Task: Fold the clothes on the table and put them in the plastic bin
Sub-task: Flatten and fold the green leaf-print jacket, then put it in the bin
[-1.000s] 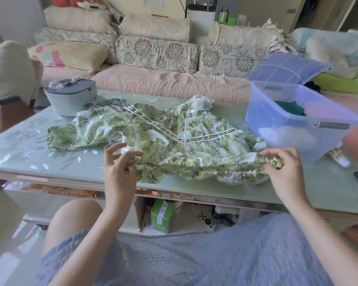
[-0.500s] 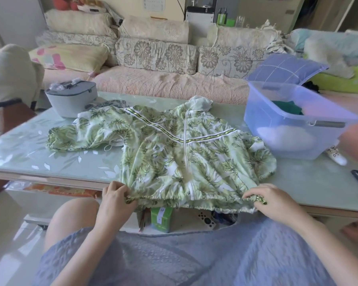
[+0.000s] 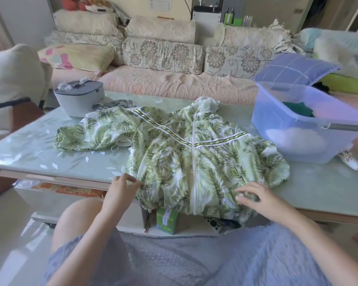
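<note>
– Between your two hands, what lies there?

– The green leaf-print jacket [image 3: 194, 157] lies there, front side up on the glass table [image 3: 29, 153]. Its white zipper [image 3: 193, 162] runs away from you, about midway between the hands, and its hem hangs a little over the table edge near your wrists.

– What does your left hand [image 3: 120, 190] do?

– Its fingertips [image 3: 137, 182] touch the side edge of the jacket near the hem. The picture is blurred there, so I cannot tell if you pinch the cloth or only touch it.

– And your right hand [image 3: 260, 198]?

– It rests on the lower corner of the jacket, palm down, with the fingers [image 3: 242, 190] spread and a little bent. They hold nothing.

– Where is the plastic bin [image 3: 293, 129]?

– It stands beyond your right hand and a little outward, just beside the jacket's folded sleeve. A dark green cloth [image 3: 296, 109] lies inside it.

– And beyond your left hand?

– The other sleeve [image 3: 87, 137] stretches outward, and behind it stands a gray container [image 3: 79, 100].
</note>
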`<action>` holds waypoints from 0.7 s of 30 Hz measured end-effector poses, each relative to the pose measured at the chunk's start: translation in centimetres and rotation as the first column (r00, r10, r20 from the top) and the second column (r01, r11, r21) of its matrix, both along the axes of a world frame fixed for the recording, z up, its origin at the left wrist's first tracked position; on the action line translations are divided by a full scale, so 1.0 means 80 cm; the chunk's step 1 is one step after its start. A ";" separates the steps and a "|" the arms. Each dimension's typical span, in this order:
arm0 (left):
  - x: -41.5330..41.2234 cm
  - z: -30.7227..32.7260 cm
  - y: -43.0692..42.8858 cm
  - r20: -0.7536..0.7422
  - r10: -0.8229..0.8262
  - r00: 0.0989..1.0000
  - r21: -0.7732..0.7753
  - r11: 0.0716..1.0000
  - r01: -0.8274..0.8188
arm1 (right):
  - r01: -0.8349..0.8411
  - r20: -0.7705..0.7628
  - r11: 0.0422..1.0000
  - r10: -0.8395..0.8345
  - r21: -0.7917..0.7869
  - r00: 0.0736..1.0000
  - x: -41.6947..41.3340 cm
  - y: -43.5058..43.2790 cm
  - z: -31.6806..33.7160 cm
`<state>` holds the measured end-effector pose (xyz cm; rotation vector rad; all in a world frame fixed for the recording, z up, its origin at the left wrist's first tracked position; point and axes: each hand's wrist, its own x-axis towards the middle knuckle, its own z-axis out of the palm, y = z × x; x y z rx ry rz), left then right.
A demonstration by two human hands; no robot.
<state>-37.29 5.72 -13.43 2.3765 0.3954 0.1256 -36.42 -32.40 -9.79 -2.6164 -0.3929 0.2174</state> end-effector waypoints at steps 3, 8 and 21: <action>0.015 -0.010 -0.003 0.080 0.068 0.995 0.051 0.996 -0.072 | 0.056 0.102 0.996 -0.049 -0.070 0.994 0.024 0.020 -0.011; 0.043 -0.019 0.004 0.099 0.109 0.989 0.179 0.976 -0.125 | 0.440 0.266 0.898 -0.426 0.010 0.865 0.051 0.018 -0.038; 0.110 -0.003 0.039 0.116 0.314 0.942 0.025 0.947 -0.319 | 0.646 0.412 0.763 -0.594 0.017 0.691 0.079 -0.022 -0.038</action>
